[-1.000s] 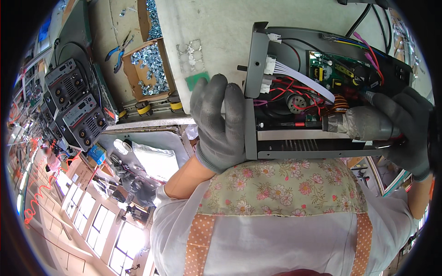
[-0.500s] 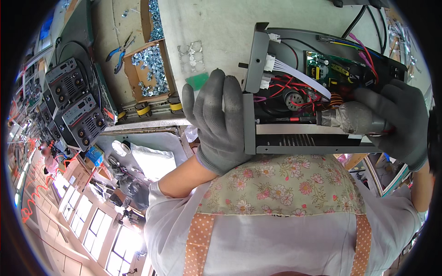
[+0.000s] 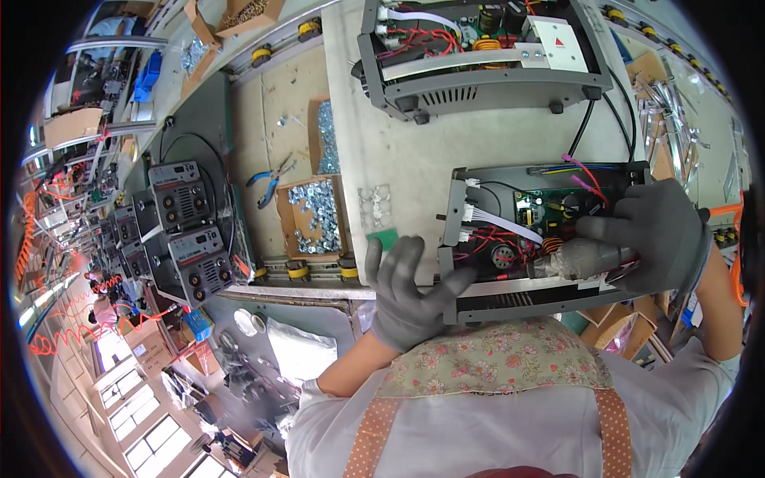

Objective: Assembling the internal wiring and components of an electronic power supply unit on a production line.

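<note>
An open grey metal machine chassis with a green circuit board and red, white and black wires lies on the workbench in front of me. My left hand, in a grey glove, has its fingers spread beside the chassis's left end, its thumb resting on the near rail. My right hand, also gloved, grips a plastic-wrapped cylindrical part lying inside the chassis on the right.
A second open chassis sits farther back. A cardboard box of metal nuts, blue-handled pliers and a green tag lie to the left. Finished machines stand at the far left.
My left hand has let go of the chassis's left end and opened, fingers spread. The view has shifted, showing more of the bench behind. My right hand stays on the wrapped part.
</note>
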### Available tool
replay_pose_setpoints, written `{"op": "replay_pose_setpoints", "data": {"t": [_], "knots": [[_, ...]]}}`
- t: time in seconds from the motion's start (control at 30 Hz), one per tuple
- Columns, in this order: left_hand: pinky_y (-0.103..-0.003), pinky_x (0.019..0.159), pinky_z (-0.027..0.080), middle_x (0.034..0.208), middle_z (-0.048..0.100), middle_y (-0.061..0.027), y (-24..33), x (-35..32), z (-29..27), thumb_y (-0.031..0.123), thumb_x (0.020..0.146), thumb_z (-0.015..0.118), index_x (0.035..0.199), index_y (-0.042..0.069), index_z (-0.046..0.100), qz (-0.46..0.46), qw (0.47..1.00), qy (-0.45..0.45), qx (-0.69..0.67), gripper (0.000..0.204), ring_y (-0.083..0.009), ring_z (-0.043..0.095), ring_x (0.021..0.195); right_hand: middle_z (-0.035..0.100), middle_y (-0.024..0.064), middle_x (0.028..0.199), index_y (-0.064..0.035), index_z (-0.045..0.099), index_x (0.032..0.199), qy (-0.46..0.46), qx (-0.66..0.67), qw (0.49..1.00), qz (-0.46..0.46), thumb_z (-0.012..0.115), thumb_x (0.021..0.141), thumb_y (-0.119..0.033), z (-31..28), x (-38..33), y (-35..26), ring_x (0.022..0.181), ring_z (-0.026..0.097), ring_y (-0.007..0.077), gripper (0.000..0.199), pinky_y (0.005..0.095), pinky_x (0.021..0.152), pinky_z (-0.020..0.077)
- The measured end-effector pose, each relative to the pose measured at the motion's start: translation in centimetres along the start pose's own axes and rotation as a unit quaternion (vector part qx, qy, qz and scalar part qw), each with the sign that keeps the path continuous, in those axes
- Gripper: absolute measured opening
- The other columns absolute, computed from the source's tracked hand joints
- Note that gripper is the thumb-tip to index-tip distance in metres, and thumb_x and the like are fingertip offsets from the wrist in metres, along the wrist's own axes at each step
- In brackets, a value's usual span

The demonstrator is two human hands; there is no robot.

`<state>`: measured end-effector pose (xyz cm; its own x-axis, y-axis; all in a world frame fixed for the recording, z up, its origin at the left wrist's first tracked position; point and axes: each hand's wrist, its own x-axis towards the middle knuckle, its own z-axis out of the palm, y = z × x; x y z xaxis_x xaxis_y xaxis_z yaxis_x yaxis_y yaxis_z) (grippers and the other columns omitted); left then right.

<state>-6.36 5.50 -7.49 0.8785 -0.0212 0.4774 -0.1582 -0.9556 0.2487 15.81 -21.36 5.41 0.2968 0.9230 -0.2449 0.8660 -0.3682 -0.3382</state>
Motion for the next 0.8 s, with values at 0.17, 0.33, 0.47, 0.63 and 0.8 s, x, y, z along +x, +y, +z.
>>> {"op": "replay_pose_setpoints", "data": {"t": [0.17, 0.33, 0.47, 0.63, 0.8], "knots": [[-0.057, 0.111, 0.027, 0.127, 0.055, 0.0001, -0.3, 1.3, -0.5, 0.031, 0.078, 0.073, 0.105, 0.041, 0.065, 0.035, 0.999, -0.021, -0.025, 0.029, -0.0282, 0.044, 0.127, 0.064, 0.0032, 0.068, -0.0201, 0.074, 0.109, -0.013, 0.0, 0.999, -0.04, 0.083, 0.043, -0.029, -1.3, 0.5, 2.3, 0.063, 0.065, 0.0254, 0.068, 0.0376, 0.054, 0.0469], [-0.056, 0.113, 0.025, 0.127, 0.058, -0.0036, -1.6, 1.2, -0.5, 0.038, 0.074, 0.075, 0.101, 0.039, 0.068, 0.082, 0.996, -0.032, -0.03, 0.028, -0.0296, 0.046, 0.125, 0.06, 0.0066, 0.061, -0.0138, 0.076, 0.104, 0.001, 0.042, 0.999, -0.03, 0.083, 0.04, -0.03, -3.0, -0.5, 4.5, 0.055, 0.061, 0.0283, 0.067, 0.0387, 0.052, 0.0438], [-0.056, 0.112, 0.028, 0.135, 0.055, -0.0118, -3.6, 4.3, -2.8, 0.053, 0.072, 0.073, 0.11, 0.027, 0.07, 0.084, 0.961, -0.166, -0.206, 0.046, -0.0336, 0.045, 0.128, 0.062, 0.0101, 0.065, -0.0072, 0.075, 0.109, 0.042, 0.046, 0.998, -0.028, 0.084, 0.04, -0.03, -5.6, -1.3, 4.7, 0.058, 0.062, 0.0304, 0.073, 0.0361, 0.054, 0.0429], [-0.049, 0.117, 0.029, 0.148, 0.044, -0.0198, -7.8, 6.9, 0.1, 0.064, 0.076, 0.074, 0.143, 0.01, 0.05, -0.133, 0.818, 0.134, -0.543, 0.089, -0.0367, 0.041, 0.139, 0.07, 0.0174, 0.092, -0.0058, 0.068, 0.125, 0.2, -0.024, 0.979, 0.013, 0.084, 0.052, -0.019, -6.3, 3.5, 7.1, 0.082, 0.069, 0.0313, 0.076, 0.0369, 0.072, 0.0532], [-0.049, 0.113, 0.037, 0.148, 0.034, -0.0281, -9.6, 15.0, 2.5, 0.037, 0.064, 0.091, 0.149, 0.003, 0.034, -0.18, 0.974, -0.002, -0.138, 0.108, -0.0449, 0.036, 0.137, 0.07, 0.0193, 0.096, -0.0061, 0.065, 0.13, 0.181, -0.091, 0.979, -0.02, 0.082, 0.052, -0.012, -6.8, 9.0, 10.5, 0.083, 0.069, 0.033, 0.08, 0.0382, 0.075, 0.0532]]}}
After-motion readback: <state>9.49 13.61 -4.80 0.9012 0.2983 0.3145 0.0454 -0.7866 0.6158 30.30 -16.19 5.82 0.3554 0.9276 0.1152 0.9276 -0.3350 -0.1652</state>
